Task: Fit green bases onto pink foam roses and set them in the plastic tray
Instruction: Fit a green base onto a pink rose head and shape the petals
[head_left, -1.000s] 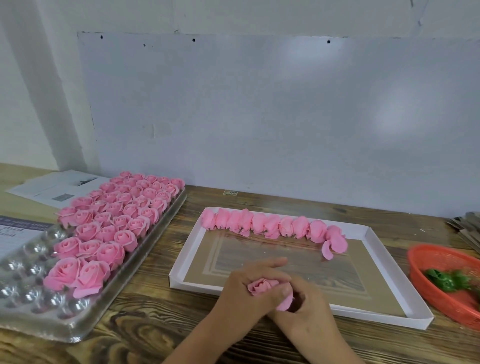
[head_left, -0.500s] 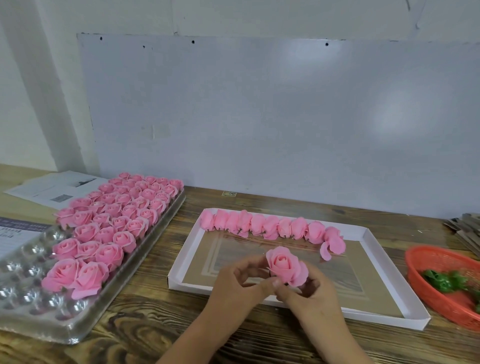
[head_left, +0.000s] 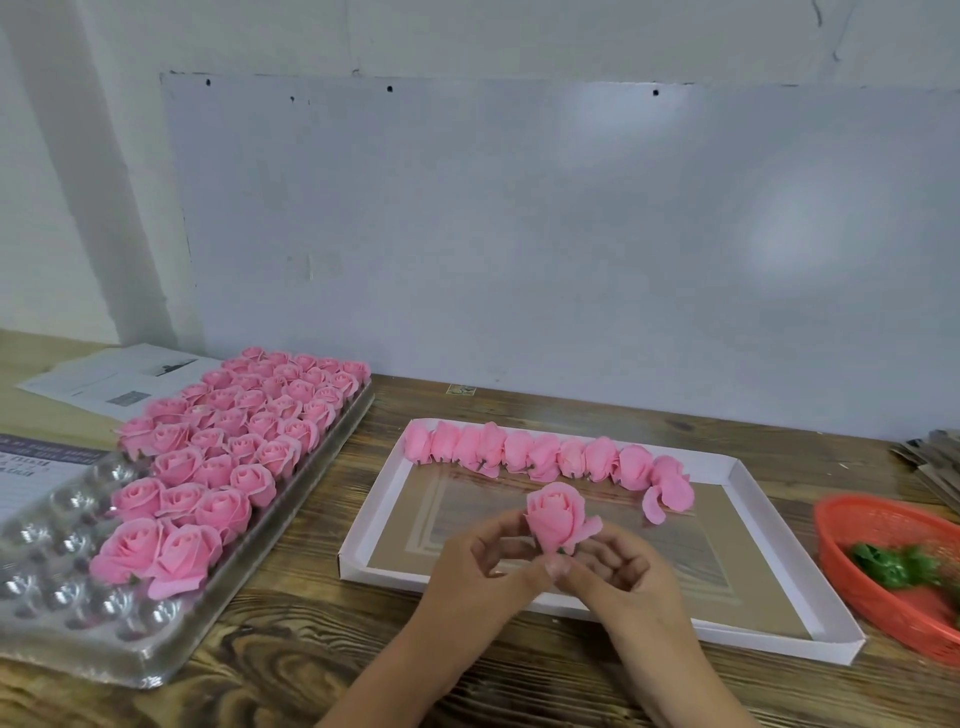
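Both hands' fingers (head_left: 550, 564) pinch one pink rose (head_left: 558, 514) above the white box (head_left: 779, 642). Plastic tray (head_left: 156, 660) holds roses; orange basket (head_left: 852, 525) holds green bases (head_left: 893, 564).

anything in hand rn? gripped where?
One pink rose, bloom up, pinched at its underside by the fingertips of both the left hand and the right hand. A speck of green shows there.

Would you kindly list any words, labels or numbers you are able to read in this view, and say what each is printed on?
No text here can be read.
White printed sheet at the far left: dark blocks and lines, too blurred to read.
Paper with a purple header band behind the plastic tray: lines of print, too small and blurred.
Small sticker on the table by the wall: a mark, illegible.
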